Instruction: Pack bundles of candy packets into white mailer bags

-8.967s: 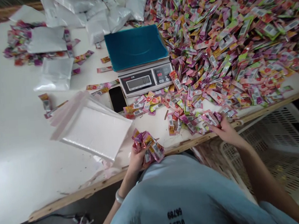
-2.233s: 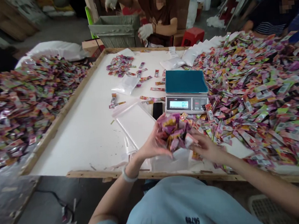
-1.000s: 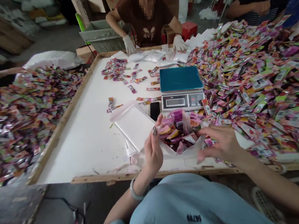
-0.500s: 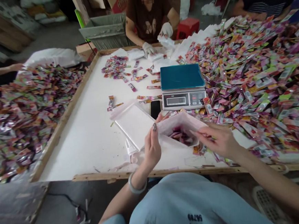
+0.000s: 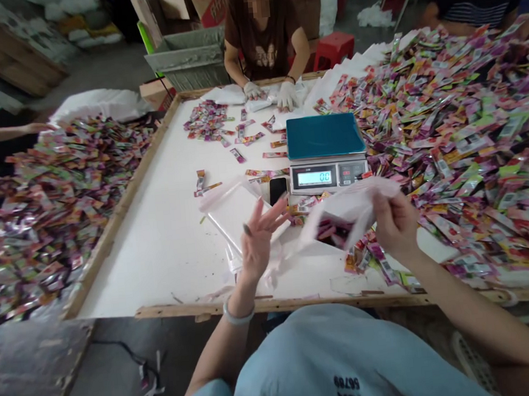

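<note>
My right hand (image 5: 395,221) is closed on the top edge of a whitish plastic bag (image 5: 359,206). Several purple and red packets (image 5: 334,231) show through the bag's lower part. To the left of the bag, my left hand (image 5: 262,235) is raised with its fingers spread, holding nothing. Beneath and beyond it lies a stack of flat clear bags (image 5: 233,209). A black phone (image 5: 278,191) rests next to the stack. Just beyond the bag stands a digital scale (image 5: 326,138) with a bare blue plate; its lit display reads about 0.
A large heap of small packets (image 5: 470,133) covers the table's right side. Another heap (image 5: 71,189) lies beyond the wooden rim (image 5: 127,202) at left. Across the table, a co-worker's gloved hands (image 5: 286,95) press on a bag. Loose packets (image 5: 210,120) lie at the far left.
My left hand has let go of the bag and spread its fingers. My right hand has lifted the bag's edge up and right. The scale's display has lit; the co-worker's hands have lowered.
</note>
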Tool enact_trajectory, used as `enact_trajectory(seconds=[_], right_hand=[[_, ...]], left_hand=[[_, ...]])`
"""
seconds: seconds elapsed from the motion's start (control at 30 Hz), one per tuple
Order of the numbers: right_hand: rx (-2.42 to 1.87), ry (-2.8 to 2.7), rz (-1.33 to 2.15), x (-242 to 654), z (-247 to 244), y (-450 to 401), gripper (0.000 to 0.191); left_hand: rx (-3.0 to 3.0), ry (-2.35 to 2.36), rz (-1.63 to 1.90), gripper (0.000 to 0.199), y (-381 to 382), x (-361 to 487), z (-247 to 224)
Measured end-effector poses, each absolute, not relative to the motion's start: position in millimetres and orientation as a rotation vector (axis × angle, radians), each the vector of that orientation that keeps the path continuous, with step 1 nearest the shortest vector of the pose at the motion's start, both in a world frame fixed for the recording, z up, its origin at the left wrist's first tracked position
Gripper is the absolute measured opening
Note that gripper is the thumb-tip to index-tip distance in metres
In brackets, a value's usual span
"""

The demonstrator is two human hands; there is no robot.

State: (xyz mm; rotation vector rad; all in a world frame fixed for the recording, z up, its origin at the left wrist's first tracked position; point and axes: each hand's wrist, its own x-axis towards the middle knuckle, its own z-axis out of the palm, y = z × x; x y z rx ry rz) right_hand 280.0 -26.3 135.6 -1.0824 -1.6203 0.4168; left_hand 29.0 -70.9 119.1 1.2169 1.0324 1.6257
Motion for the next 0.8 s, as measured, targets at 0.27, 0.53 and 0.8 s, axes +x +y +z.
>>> enact_trajectory(seconds=[0.27, 0.53, 0.8], right_hand=[[-1.286, -1.621, 0.35, 283.8, 105.4, -38.3, 0.032], [-0.73, -2.032, -0.607, 264.6, 139.5, -63.0, 0.026], [-0.783, -2.372, -0.493, 247.1, 175.4, -77.8, 0.025]], left_hand=[[1.583, 0.84, 1.306, 0.112, -96.3, 68.8, 90.2], [1.536, 1.186, 1.3, 0.043, -99.1, 82.8, 87.2], [1.867, 1.008, 1.157, 0.029, -108.3, 75.8, 105.7]])
